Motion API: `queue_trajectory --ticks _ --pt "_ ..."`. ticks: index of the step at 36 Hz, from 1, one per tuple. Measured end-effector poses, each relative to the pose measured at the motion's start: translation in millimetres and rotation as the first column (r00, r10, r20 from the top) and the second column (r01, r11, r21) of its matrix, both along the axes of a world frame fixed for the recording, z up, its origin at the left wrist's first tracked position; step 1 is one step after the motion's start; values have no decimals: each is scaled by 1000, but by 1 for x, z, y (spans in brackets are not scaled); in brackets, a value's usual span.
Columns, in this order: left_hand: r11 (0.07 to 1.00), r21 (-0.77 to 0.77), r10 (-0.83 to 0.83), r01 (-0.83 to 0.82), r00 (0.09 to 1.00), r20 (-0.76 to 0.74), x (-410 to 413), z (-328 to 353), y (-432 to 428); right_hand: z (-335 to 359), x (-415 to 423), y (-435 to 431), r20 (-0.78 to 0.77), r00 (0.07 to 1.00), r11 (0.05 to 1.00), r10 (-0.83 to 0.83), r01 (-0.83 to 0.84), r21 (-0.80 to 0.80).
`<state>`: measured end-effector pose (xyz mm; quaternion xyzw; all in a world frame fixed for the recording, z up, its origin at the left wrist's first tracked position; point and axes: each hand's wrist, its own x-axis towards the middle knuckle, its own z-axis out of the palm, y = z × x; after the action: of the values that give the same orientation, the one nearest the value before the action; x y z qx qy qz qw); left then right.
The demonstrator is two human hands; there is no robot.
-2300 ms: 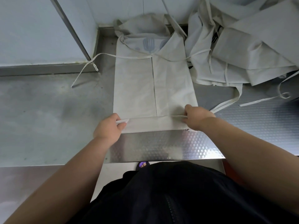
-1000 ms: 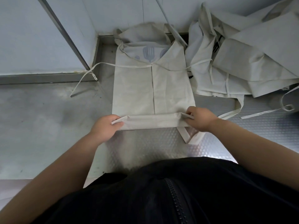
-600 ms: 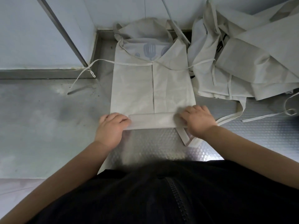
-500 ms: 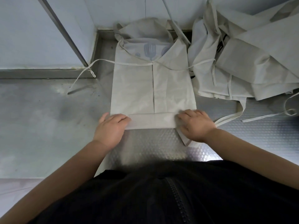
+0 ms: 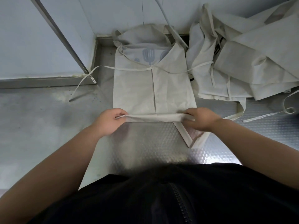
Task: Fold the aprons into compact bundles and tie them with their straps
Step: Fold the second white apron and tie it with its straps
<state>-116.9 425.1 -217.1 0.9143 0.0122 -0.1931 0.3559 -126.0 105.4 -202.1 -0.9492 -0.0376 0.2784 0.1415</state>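
Note:
A cream apron (image 5: 153, 88) lies flat on the steel table, folded lengthwise into a narrow panel with a blue utensil print showing at its far end. Its near edge is rolled into a thin band (image 5: 153, 117). My left hand (image 5: 110, 121) pinches the band's left end and my right hand (image 5: 201, 119) pinches its right end, lifting it slightly. One thin strap (image 5: 84, 80) trails off to the left, another (image 5: 200, 66) runs right over the pile. A wider strap loop (image 5: 187, 135) sticks out below my right hand.
A heap of unfolded cream aprons (image 5: 242, 62) with loose straps fills the back right. A wall (image 5: 40, 38) with a metal strip rises at the back left. The table's textured steel surface (image 5: 153, 143) shows near my body.
My hands went from pressing flat on the folded near edge to pinching its ends and lifting it, rolling the band further up the apron.

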Motion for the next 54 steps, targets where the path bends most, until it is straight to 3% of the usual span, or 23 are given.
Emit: queue_trajectory --ticks 5,8,12,16,19,21,24,28,30,33,37,40,42,44,47,49,51,54 --pt "986 34 161 -161 987 26 9 -6 5 -5 17 -1 -28 984 980 -177 178 91" --pt "956 87 275 -279 960 55 11 -15 3 -10 25 -1 47 948 943 -314 305 136" --pt "926 164 315 -341 935 164 8 -19 -5 -17 24 4 95 951 955 -295 296 2" --pt "926 339 13 -168 910 414 -1 -27 -2 -18 14 13 260 961 937 94 3 -349" --pt "900 428 -292 79 838 461 -5 -34 3 -19 10 12 251 916 902 312 -203 -382" --pt "859 483 -379 170 845 377 -7 -33 2 -21 7 12 203 936 929 287 -221 -296" --pt "823 543 -370 169 884 285 -6 -26 -5 -23 11 12 132 953 942 272 -236 -239" --pt "734 634 -425 244 893 148 2 -13 -16 -19 24 13 210 930 939 302 -252 -233" --pt "755 602 -405 258 907 120 11 -11 -14 -13 29 16 223 937 950 270 -222 -218" --pt "890 402 -290 215 947 136 26 1 -6 -1 37 12 121 984 987 132 -119 -106" --pt "991 64 -105 114 986 -129 37 9 6 6 42 5 1 998 997 63 -63 -52" --pt "996 84 -18 32 987 -157 39 6 8 -3 41 1 29 1000 999 6 -4 -41" --pt "987 153 66 -53 995 -80 38 -2 5 -7 39 3 83 996 998 -28 33 -57" --pt "963 233 124 -135 990 59 32 -8 1 -10 39 6 181 983 985 21 10 -170" --pt "907 420 -133 -31 926 354 19 -20 -4 -14 36 14 292 916 920 275 -162 -356" --pt "892 441 -326 100 819 473 13 -26 -6 -20 32 18 279 875 892 395 -293 -344" --pt "884 418 -407 210 786 464 10 -29 -6 -22 27 21 239 897 917 372 -314 -246" --pt "849 424 -451 315 850 271 7 -25 -5 -21 28 20 118 941 938 316 -290 -191"
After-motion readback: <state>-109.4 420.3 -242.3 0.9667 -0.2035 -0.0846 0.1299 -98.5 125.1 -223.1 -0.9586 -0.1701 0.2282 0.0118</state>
